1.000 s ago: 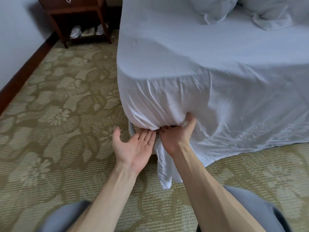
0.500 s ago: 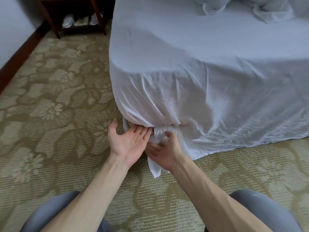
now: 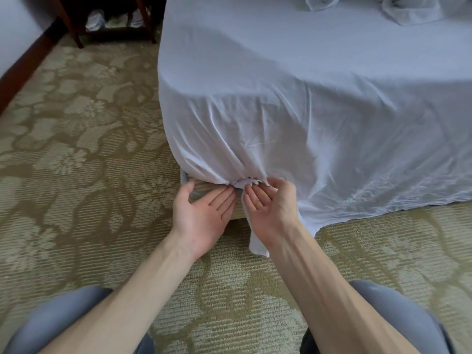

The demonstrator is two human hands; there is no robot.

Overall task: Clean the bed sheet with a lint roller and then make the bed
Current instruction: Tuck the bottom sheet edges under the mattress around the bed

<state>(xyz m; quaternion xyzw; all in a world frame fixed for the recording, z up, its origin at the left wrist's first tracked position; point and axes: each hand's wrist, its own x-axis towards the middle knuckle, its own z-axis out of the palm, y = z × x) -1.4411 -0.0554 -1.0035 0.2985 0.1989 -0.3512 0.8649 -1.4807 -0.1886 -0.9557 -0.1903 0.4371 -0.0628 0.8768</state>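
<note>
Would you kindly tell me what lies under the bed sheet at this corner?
A grey corner piece peeks out below the bed sheet; the mattress itself is covered.

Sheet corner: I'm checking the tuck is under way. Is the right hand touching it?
Touching. The head view shows the right hand pinching the gathered sheet corner between fingertips and thumb, no gap.

We are seeing the bed (image 3: 184,178) carrying a white sheet (image 3: 306,111) and pillows (image 3: 408,11); the sheet's edge is touching the carpet (image 3: 89,149).
</note>
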